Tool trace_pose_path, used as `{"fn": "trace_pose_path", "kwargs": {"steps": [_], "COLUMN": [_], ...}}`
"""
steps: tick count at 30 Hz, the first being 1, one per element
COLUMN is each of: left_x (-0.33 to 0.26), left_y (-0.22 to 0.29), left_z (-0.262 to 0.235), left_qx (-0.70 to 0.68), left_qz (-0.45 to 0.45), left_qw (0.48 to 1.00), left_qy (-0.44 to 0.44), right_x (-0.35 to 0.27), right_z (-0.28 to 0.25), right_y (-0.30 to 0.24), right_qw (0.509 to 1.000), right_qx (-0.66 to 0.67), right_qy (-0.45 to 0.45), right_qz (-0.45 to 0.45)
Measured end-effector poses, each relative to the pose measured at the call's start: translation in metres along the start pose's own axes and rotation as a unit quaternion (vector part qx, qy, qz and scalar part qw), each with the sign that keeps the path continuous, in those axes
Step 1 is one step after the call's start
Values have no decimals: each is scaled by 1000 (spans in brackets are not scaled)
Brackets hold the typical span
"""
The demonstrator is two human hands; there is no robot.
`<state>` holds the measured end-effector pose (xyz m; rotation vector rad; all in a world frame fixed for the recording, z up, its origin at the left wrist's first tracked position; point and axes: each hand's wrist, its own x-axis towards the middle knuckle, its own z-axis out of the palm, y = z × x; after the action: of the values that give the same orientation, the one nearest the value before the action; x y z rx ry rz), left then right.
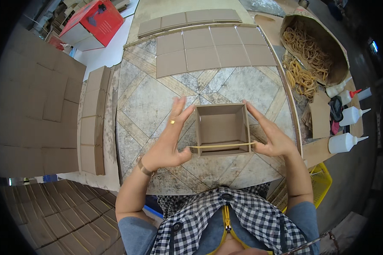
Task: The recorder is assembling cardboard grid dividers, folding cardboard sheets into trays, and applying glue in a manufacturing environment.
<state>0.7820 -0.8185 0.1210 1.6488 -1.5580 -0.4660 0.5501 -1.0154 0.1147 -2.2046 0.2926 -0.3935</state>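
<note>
An open brown cardboard box (222, 123) sits on the table in front of me, its hollow side facing up. A tan rubber band (221, 146) is stretched straight across its near part, from one thumb to the other. My left hand (170, 142) is at the box's left side, the thumb hooked in the band's left end and the fingers reaching toward the far left corner. On the opposite side, my right hand (274, 138) has its thumb in the band's right end and its index fingertip at the far right corner.
Flat scored cardboard panels (212, 50) lie at the table's far side. Stacked panels (93, 123) stand left, near a red and white carton (91, 25). Banded boxes (68, 216) fill the lower left. A sack of rubber bands (310, 51) and white squeeze bottles (342, 143) are right.
</note>
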Motion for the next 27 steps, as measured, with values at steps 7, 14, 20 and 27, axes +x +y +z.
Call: {"fn": "trace_pose_path", "kwargs": {"steps": [7, 14, 20, 27], "left_x": [27, 45, -5, -127], "left_y": [-37, -66, 8, 89], "left_z": [15, 13, 15, 44], "left_qx": [-289, -467, 38, 126], "left_qz": [-74, -233, -42, -232], "left_qw": [951, 853, 983, 951], "left_qy": [79, -2, 173, 161], "right_x": [36, 53, 10, 34], "right_z": [14, -6, 34, 132], "right_y": [57, 45, 41, -48], "right_qw": [975, 948, 980, 976], "right_qx": [202, 289, 168, 118], "right_qy": [81, -22, -4, -168], "right_qz": [36, 134, 102, -74]}}
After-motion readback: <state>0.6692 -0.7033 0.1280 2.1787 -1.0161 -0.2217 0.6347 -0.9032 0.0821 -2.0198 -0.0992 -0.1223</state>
